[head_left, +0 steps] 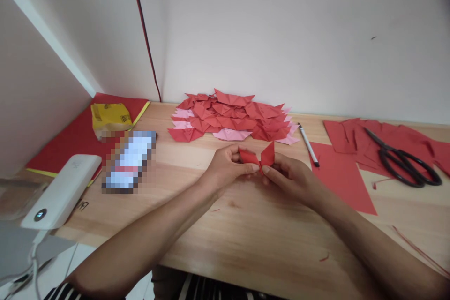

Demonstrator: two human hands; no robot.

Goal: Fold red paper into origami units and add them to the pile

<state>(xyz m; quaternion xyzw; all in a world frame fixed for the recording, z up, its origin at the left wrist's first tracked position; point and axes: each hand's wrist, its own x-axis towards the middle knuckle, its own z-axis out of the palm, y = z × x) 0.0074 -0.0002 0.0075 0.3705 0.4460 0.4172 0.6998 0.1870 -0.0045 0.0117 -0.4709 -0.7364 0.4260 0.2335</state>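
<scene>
Between my two hands is a small folded piece of red paper [267, 153], with pointed flaps standing up on either side of a gap. My left hand [227, 164] pinches its left part, thumb in front. On the other side my right hand [288, 173] is closed on the right part, its thumb pressed near the middle fold. Fingers behind the paper are partly hidden. Just beyond the hands lies a pile of folded red and pink paper pieces [232, 111], overlapping one another against the wall.
Right of my hands are a red paper sheet [342, 183], a white marker [308, 144], black-handled scissors [404, 161] and cut red paper [341, 136]. On the left lie a phone [130, 161], a white power bank [65, 190] with a cable, and a yellow packet [111, 118] on red sheets [63, 145].
</scene>
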